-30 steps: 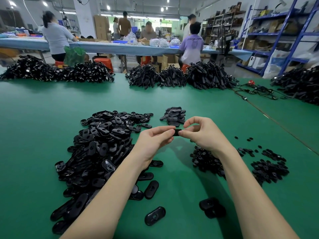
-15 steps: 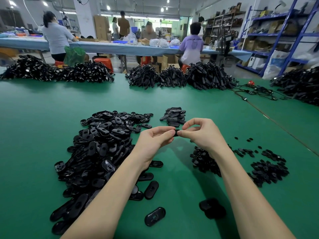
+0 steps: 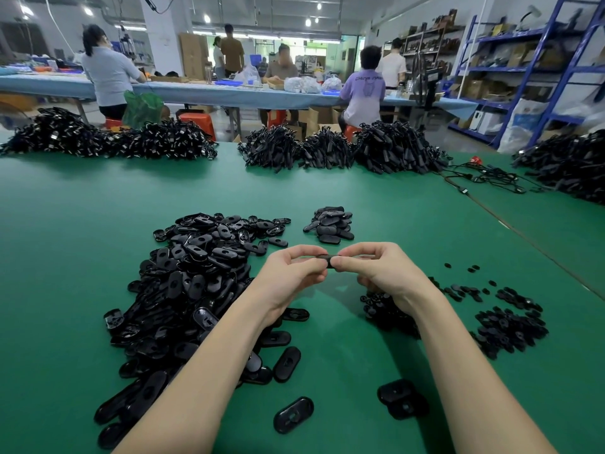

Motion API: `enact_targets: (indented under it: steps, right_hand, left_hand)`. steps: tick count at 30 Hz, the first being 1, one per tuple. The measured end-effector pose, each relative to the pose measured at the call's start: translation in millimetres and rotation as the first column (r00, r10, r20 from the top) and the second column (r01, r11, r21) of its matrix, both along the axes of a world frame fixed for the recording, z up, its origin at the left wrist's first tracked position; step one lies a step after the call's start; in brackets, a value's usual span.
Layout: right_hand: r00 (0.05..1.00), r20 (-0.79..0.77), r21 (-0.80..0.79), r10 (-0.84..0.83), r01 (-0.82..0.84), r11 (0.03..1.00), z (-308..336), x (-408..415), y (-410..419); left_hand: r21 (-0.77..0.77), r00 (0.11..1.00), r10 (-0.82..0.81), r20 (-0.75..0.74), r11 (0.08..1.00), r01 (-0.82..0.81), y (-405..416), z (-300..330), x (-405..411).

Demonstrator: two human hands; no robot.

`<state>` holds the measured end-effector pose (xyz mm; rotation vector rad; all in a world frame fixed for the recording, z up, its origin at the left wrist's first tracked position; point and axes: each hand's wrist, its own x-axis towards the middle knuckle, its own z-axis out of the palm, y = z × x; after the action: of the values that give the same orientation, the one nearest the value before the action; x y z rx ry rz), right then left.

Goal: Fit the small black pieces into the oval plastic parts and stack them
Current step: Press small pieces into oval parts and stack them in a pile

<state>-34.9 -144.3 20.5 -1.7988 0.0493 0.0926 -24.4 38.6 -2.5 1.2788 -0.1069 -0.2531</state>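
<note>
At frame centre, our left hand (image 3: 291, 273) and right hand (image 3: 376, 270) pinch one oval part (image 3: 328, 260) between curled fingertips, raised off the green table (image 3: 65, 240), likely to press in a small piece. Beyond lie the unfitted pile (image 3: 196, 273) at left, small pieces (image 3: 504, 326) at right, and the finished stack (image 3: 330, 224) above.

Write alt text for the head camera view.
Left hand and right hand pinch one black oval part between them above a green table, a large pile of oval parts at left.
</note>
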Motion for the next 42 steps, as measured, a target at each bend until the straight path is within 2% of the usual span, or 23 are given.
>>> enact_targets:
  steps: [5, 13, 25, 29, 33, 36, 39, 42]
  right_hand:
    - [0.999, -0.006, -0.069, 0.034, -0.034, 0.997, 1, 1, 0]
    - [0.995, 0.085, -0.240, -0.049, 0.068, 0.968, -3, 5, 10]
    - [0.993, 0.105, -0.233, -0.049, 0.073, 0.970, -15, 5, 16]
    - [0.997, 0.072, -0.098, -0.001, 0.008, 0.995, -13, 3, 12]
    - [0.999, 0.050, -0.060, 0.001, 0.002, 0.998, -9, 3, 1]
    - [0.998, 0.042, -0.088, -0.035, 0.039, 0.995, -11, 4, -4]
    - [0.994, 0.044, -0.140, -0.101, 0.106, 0.984, -11, 7, -8]
    - [0.992, 0.040, -0.146, -0.120, 0.124, 0.982, -11, 8, -14]
  left_hand:
    - [0.080, 0.999, 0.046, 0.015, 0.996, -0.047, 0, -3, 1]
    - [0.163, 0.995, 0.082, 0.048, 0.983, -0.089, 1, -5, 0]
    - [0.258, 0.994, 0.102, 0.045, 0.960, -0.111, -1, -11, 1]
    - [0.275, 0.987, 0.065, 0.148, 0.956, -0.104, 3, -11, 1]
    - [0.478, 0.925, 0.044, 0.379, 0.846, -0.236, -2, -10, 1]
    - [0.556, 0.884, 0.023, 0.466, 0.770, -0.313, -8, -9, 5]
    - [0.573, 0.874, 0.092, 0.478, 0.722, -0.389, -16, -9, 24]
    - [0.625, 0.880, 0.202, 0.430, 0.637, -0.452, -26, -6, 55]
